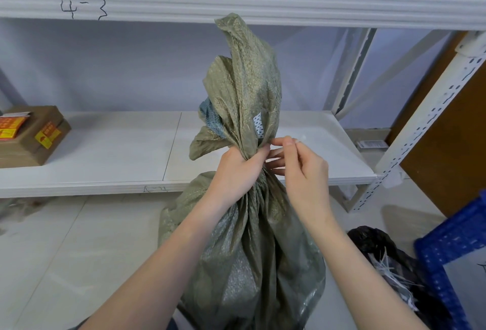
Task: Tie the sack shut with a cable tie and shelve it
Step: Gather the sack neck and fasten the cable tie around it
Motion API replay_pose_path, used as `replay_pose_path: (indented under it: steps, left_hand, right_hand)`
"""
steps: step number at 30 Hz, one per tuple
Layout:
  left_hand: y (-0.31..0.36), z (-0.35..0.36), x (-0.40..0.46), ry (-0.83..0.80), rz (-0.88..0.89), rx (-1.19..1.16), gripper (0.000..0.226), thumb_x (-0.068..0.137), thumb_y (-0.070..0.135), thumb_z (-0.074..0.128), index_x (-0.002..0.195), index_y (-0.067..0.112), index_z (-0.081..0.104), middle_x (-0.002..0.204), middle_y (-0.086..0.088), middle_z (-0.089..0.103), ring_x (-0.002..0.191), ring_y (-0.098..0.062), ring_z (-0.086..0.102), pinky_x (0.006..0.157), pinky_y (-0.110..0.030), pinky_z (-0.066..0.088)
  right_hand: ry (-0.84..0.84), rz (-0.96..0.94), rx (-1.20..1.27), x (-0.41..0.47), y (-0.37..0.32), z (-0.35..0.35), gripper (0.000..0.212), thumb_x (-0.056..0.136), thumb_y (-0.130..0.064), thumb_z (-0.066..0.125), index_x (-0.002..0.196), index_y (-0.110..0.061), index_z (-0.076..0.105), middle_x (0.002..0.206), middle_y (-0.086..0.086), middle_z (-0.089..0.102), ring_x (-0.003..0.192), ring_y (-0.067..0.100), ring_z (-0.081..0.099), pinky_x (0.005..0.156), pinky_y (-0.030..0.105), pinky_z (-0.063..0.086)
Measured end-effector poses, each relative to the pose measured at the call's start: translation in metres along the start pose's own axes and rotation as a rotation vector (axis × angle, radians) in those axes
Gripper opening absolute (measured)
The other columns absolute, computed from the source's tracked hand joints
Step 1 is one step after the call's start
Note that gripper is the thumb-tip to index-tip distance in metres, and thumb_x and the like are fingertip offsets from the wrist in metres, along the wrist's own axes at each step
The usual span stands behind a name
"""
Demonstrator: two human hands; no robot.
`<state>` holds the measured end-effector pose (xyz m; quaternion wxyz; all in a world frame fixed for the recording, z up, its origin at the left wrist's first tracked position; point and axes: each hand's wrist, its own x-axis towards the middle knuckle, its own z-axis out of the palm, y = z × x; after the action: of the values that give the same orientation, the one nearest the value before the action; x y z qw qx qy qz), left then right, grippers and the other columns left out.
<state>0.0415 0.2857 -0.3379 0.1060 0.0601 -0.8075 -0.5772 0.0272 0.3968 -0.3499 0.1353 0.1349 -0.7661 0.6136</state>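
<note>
Left hand (236, 169) grips sack (247, 237) neck, keeping it bunched | right hand (302, 164) pinches cable tie (302, 138) for wrapping.

lower shelf (131, 145): cardboard box (29, 137) | floor (79, 237): sack (249, 250)

Your 2 forearms are bare to the frame edge, no sleeves showing; your left hand (238, 169) and right hand (302, 169) wear no gloves, rings or watch
</note>
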Motion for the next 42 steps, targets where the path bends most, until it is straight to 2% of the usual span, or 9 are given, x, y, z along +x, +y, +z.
replay_pose_path:
  steps: [6,12,17,19,24,27,30,34,42]
  left_hand:
    - [0.003,-0.004,-0.002,-0.016,0.032,0.049,0.021,0.094,0.028,0.048,0.089,0.023,0.068,0.097,0.004,0.071,0.097,-0.012,0.062,0.088,-0.031,0.048]
    - [0.005,-0.010,-0.004,-0.034,0.100,0.321,0.031,0.088,0.019,0.044,0.058,0.020,0.037,0.062,0.000,0.050,0.071,-0.026,0.048,0.057,-0.031,0.034]
    - [0.000,-0.012,-0.001,0.000,0.158,0.751,0.031,0.079,0.042,0.032,0.090,0.023,0.053,0.112,-0.010,0.061,0.111,-0.035,0.046,0.082,-0.038,0.033]
    - [-0.002,-0.013,0.001,0.011,0.143,0.841,0.044,0.077,0.044,0.027,0.104,0.020,0.052,0.121,-0.010,0.056,0.115,-0.034,0.041,0.085,-0.036,0.029]
    - [-0.001,-0.016,0.001,-0.058,0.220,0.797,0.011,0.071,0.032,0.019,0.066,0.023,0.023,0.098,-0.019,0.063,0.098,-0.039,0.051,0.074,-0.033,0.024]
    - [0.007,-0.016,-0.007,0.005,0.176,0.863,0.029,0.086,0.034,0.029,0.063,0.017,0.034,0.096,-0.022,0.065,0.096,-0.041,0.057,0.069,-0.032,0.028]
    - [0.011,-0.016,-0.008,0.063,0.092,0.880,0.036,0.088,0.037,0.044,0.090,0.003,0.056,0.102,-0.023,0.065,0.100,-0.042,0.059,0.068,-0.032,0.033]
    - [0.015,-0.016,-0.008,0.039,0.101,0.867,0.037,0.087,0.028,0.049,0.108,-0.002,0.049,0.101,-0.021,0.064,0.099,-0.040,0.060,0.066,-0.032,0.035]
    - [0.027,-0.022,-0.010,-0.081,0.145,0.793,0.030,0.081,0.019,0.050,0.060,0.012,0.029,0.061,0.000,0.035,0.056,-0.018,0.038,0.045,-0.025,0.021]
  right_hand:
    - [0.012,-0.334,-0.307,-0.003,0.000,-0.001,0.036,0.093,-0.032,0.043,0.097,-0.008,0.069,0.098,0.004,0.074,0.085,0.018,0.070,0.074,0.038,0.055]
    - [0.037,-0.500,-0.449,-0.004,0.004,-0.003,0.028,0.091,-0.030,0.051,0.085,-0.010,0.070,0.083,0.003,0.073,0.076,0.022,0.068,0.063,0.037,0.053]
    - [0.050,-0.594,-0.454,0.001,0.005,-0.009,0.021,0.088,-0.025,0.060,0.078,-0.010,0.070,0.075,0.005,0.065,0.072,0.024,0.062,0.061,0.039,0.050]
    - [0.025,-0.596,-0.386,0.001,0.002,-0.009,0.017,0.085,-0.022,0.063,0.077,-0.008,0.071,0.074,0.006,0.061,0.070,0.024,0.059,0.059,0.040,0.049]
    - [-0.078,-0.529,-0.280,0.000,-0.007,-0.008,0.009,0.079,-0.013,0.070,0.074,-0.006,0.071,0.075,0.005,0.060,0.065,0.013,0.055,0.060,0.018,0.045]
    - [-0.128,-0.468,-0.217,-0.002,-0.012,-0.008,0.004,0.075,-0.007,0.072,0.072,-0.005,0.071,0.075,0.002,0.063,0.063,0.001,0.050,0.061,0.008,0.038]
    - [-0.176,-0.400,-0.157,-0.002,-0.014,-0.007,0.002,0.074,-0.007,0.073,0.074,-0.009,0.074,0.073,0.000,0.064,0.063,-0.002,0.051,0.058,0.011,0.038]
    - [-0.263,-0.344,-0.090,-0.001,-0.013,-0.007,0.012,0.074,-0.011,0.072,0.085,-0.012,0.076,0.071,0.002,0.057,0.064,0.005,0.049,0.059,0.013,0.036]
    - [-0.237,-0.255,0.026,0.000,-0.016,-0.006,0.010,0.072,-0.016,0.071,0.079,-0.022,0.075,0.068,-0.004,0.058,0.064,0.012,0.051,0.058,0.021,0.037]
